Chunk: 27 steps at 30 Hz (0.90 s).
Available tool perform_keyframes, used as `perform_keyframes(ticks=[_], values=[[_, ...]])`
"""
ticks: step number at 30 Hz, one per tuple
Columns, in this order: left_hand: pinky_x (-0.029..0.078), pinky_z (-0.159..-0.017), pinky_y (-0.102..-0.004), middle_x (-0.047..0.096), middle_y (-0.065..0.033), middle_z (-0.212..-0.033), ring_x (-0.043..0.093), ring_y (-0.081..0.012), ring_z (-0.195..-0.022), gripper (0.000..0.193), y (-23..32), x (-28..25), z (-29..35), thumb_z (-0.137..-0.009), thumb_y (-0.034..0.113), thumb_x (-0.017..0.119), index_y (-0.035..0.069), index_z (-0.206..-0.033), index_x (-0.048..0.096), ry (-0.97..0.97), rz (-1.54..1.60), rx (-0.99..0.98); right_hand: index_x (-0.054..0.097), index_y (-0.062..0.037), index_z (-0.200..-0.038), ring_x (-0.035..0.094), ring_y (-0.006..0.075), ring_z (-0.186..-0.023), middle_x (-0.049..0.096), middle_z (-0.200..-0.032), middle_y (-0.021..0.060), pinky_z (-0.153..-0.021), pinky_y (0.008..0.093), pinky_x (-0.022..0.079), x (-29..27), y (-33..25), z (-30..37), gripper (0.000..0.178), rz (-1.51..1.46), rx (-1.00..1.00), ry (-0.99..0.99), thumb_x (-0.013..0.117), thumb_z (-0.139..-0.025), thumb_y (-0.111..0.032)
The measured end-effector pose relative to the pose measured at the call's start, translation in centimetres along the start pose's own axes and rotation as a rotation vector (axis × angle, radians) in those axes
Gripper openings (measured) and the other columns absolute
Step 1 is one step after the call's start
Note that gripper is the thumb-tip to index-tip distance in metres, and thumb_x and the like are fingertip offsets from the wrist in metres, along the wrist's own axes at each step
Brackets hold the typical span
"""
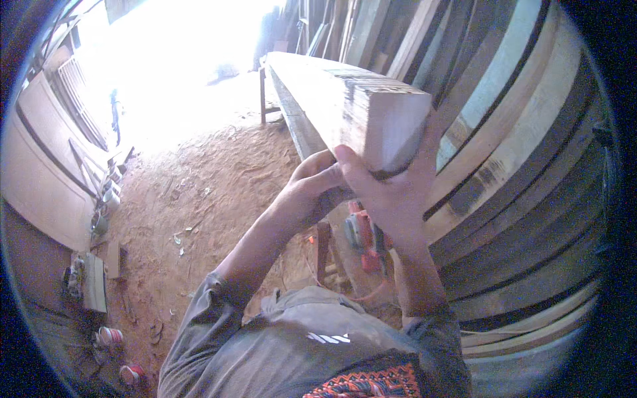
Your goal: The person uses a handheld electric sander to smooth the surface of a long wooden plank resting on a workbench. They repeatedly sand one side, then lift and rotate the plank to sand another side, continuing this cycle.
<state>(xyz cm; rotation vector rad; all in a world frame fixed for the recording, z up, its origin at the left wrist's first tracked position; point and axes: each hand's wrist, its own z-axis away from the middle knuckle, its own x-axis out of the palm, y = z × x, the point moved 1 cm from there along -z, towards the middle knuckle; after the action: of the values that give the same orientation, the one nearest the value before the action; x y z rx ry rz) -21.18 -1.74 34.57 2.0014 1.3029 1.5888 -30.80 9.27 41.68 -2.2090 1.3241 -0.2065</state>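
A long, thick wooden beam [325, 89] stretches away from me, its pale square-cut end [397, 129] turned my way. My right hand [395, 192] grips this near end from below, with the thumb on the left side and the fingers reaching up the right. Close beside it, my left hand [310, 189] is closed at the beam's lower left edge, its fingertips partly hidden. Under my hands lies a red and grey power tool [363, 235], perhaps a hand planer, on a narrow wooden bench [295, 123].
Many long planks [504, 179] lean along the right side. On the left stand large wooden panels [50, 152], with red-and-white cans [111, 336] on the ground nearer me. Shavings are scattered over the brown dirt floor [199, 179]. Bright light washes out the far opening.
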Motion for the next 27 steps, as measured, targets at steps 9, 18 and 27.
perform_keyframes(ticks=[9, 18, 27], values=[[0.053, -0.106, -0.0419, 0.065, -0.0167, -0.129, 0.066, -0.0271, -0.12, 0.045, -0.4, -0.3, -0.1, -0.105, 0.027, 0.064, -0.005, -0.134, 0.052, -0.044, -0.016, -0.022, 0.032, 0.0057, -0.148, 0.058, 0.0323, -0.12, 0.055, -0.131, 0.0229, -0.102, 0.0439, 0.048, -0.5, 0.5, 0.2, 0.098, 0.119, -0.103, 0.056, 0.089, -0.071, -0.019], [0.052, -0.106, -0.0418, 0.065, -0.0153, -0.128, 0.065, -0.0266, -0.12, 0.045, -1.0, -1.8, 0.9, -0.103, 0.027, 0.067, -0.003, -0.133, 0.054, -0.021, -0.022, -0.01, 0.035, 0.0049, -0.146, 0.057, 0.0311, -0.121, 0.052, -0.133, 0.021, -0.104, 0.0433, 0.047, -0.1, 0.5, 1.2, 0.097, 0.056, -0.046, 0.035, 0.09, -0.07, -0.019], [0.053, -0.105, -0.0432, 0.066, -0.015, -0.128, 0.066, -0.0267, -0.119, 0.043, -0.7, -2.7, 1.6, -0.1, 0.025, 0.07, -0.002, -0.131, 0.055, 0.004, -0.001, -0.016, 0.034, 0.0043, -0.147, 0.054, 0.0301, -0.124, 0.052, -0.134, 0.0211, -0.107, 0.0436, 0.044, 0.3, 0.5, 1.2, 0.099, 0.036, -0.016, 0.007, 0.091, -0.069, -0.018]])
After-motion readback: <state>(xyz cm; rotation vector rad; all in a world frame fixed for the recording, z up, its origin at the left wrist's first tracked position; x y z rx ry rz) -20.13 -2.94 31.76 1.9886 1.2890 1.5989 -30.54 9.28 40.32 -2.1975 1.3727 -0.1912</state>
